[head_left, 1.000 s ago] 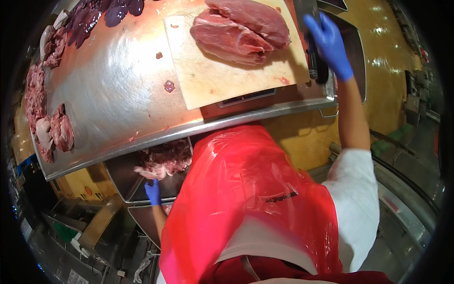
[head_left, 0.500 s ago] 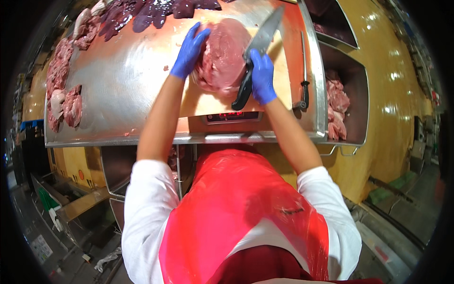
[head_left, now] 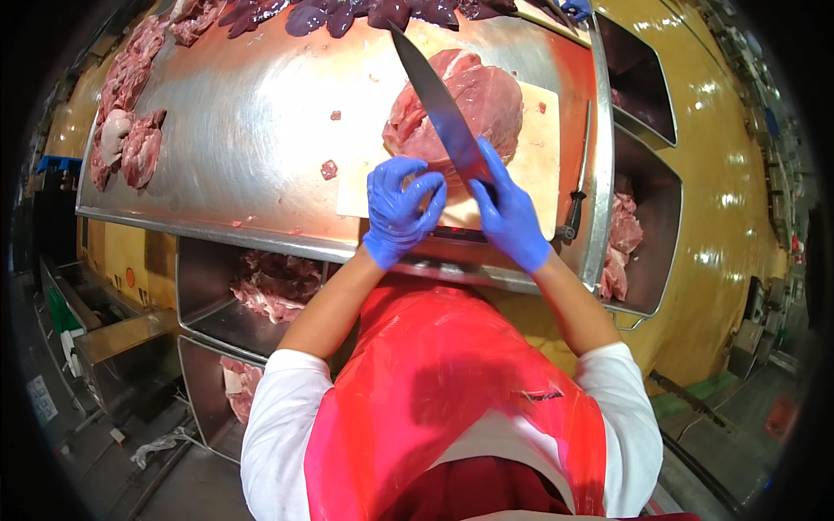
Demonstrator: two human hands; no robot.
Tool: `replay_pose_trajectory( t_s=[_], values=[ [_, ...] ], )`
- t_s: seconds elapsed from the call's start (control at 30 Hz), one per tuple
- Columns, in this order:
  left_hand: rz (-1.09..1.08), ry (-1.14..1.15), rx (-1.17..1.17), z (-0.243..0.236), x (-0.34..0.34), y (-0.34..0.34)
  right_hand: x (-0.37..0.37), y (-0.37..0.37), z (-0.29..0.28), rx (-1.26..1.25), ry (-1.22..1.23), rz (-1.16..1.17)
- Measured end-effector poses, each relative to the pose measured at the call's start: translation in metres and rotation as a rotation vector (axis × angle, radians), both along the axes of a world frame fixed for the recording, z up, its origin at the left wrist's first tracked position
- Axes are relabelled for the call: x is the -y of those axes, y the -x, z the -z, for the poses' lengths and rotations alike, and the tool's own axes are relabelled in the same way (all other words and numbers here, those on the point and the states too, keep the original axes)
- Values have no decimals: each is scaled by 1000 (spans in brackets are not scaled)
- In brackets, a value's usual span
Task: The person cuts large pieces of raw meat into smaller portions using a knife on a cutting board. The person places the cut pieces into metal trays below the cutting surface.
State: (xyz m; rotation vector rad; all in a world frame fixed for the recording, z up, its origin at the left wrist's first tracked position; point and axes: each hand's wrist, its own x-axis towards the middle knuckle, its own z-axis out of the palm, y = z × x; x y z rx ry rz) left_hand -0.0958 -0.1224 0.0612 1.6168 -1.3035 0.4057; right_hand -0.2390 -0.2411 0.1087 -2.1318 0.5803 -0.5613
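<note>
A long, wide-bladed butcher's knife (head_left: 439, 104) is in my blue-gloved right hand (head_left: 512, 217), fingers wrapped on its handle. Its blade points up and to the left, across a large lump of raw pink meat (head_left: 486, 100). That meat rests on a pale cutting board (head_left: 539, 174) over the steel table. My left hand (head_left: 400, 208), gloved too, is off the meat at the board's near edge. Its fingers curl in toward the thumb; what they hold, if anything, I cannot make out.
A sharpening steel (head_left: 580, 174) lies right of the board. Dark liver pieces (head_left: 382, 13) line the far edge; meat cuts (head_left: 130, 130) lie at left. Metal bins (head_left: 665, 217) with meat stand at right and below left. Another person's blue-gloved hand (head_left: 575, 9) shows at far right.
My left hand has come off the meat toward me, its fingers now curled. The knife has swung from pointing up-right to up-left. The view has shifted, showing more of the lower bins.
</note>
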Motion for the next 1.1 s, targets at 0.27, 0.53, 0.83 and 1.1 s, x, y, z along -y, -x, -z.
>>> replay_pose_trajectory(
  t_s=[0.27,0.53,0.83,1.1],
  values=[
    [-180,-2,94,31,15,-3,20,103,0,-605,222,-253],
    [-311,-117,-377,-17,7,15,57,160,-57,-398,189,-287],
    [-179,-114,-703,20,8,3,-7,-10,6,-293,172,-168],
    [-189,-182,-599,34,-21,-55,-7,106,-59,-873,450,-361]
  ],
)
